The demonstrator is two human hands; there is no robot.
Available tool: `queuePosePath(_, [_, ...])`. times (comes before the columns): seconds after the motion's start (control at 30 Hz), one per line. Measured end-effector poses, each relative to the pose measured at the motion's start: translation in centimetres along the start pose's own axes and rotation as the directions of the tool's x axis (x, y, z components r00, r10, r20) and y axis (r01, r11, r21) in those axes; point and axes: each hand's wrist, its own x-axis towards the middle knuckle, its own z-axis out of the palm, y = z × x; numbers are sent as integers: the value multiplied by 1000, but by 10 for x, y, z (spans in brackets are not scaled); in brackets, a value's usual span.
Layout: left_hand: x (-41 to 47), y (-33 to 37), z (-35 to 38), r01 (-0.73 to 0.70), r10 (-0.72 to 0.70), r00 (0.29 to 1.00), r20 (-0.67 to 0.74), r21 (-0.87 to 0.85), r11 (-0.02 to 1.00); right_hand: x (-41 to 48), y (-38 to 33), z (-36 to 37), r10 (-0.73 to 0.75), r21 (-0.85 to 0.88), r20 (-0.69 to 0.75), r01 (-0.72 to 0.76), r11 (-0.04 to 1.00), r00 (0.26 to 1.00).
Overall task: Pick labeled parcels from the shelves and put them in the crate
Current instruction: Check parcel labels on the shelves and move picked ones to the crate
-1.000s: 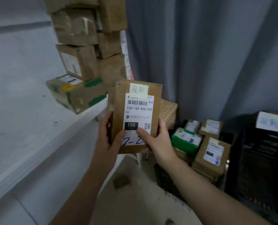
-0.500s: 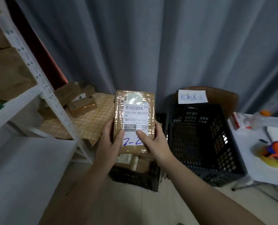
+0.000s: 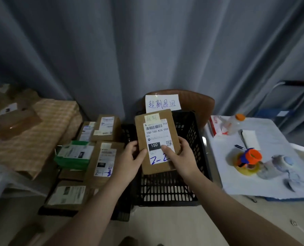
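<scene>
My left hand grips the parcel by its left edge, thumb on the front; my right hand holds the right edge, thumb pressed on the label. The parcel is upright over the black crate, marked 150. Labelled boxes lie just left, a table with a bottle right.

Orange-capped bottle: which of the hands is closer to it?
Right. The right hand holds the parcel on the side facing the bottle; the left hand holds its far side, farther left.
</scene>
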Motion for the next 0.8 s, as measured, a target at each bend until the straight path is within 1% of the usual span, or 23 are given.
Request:
queuePosePath(0.07, [25, -5, 15, 14, -17, 999, 45, 69, 998, 24, 15, -7, 37, -24, -23, -38, 999, 999])
queuePosePath(0.2, [79, -26, 31, 4, -15, 998, 61, 175, 985, 78, 51, -6, 150, -36, -70, -153, 988, 986])
queuePosePath(0.33, [136, -57, 33, 11, -34, 997, 68, 319, 948, 135, 86, 11, 259, -28, -89, -262, 965, 962])
queuePosePath(0.47, [186, -87, 33, -19, -21, 996, 86, 440, 898, 187, 130, 39, 336, -14, -83, -338, 941, 938])
queuePosePath(0.57, [211, -107, 37, -30, -32, 992, 122, 473, 881, 215, 161, 58, 386, 7, -80, -386, 922, 919])
queuePosePath(0.67, [227, -121, 42, -59, -13, 989, 148, 465, 883, 242, 182, 72, 404, 0, -85, -405, 914, 911])
queuePosePath(0.73, [235, -131, 46, -66, -9, 987, 158, 462, 885, 258, 193, 81, 399, -43, -74, -402, 915, 914])
queuePosePath(0.8, [239, -139, 49, -68, -7, 987, 160, 457, 887, 270, 207, 88, 398, -140, -64, -403, 904, 915])
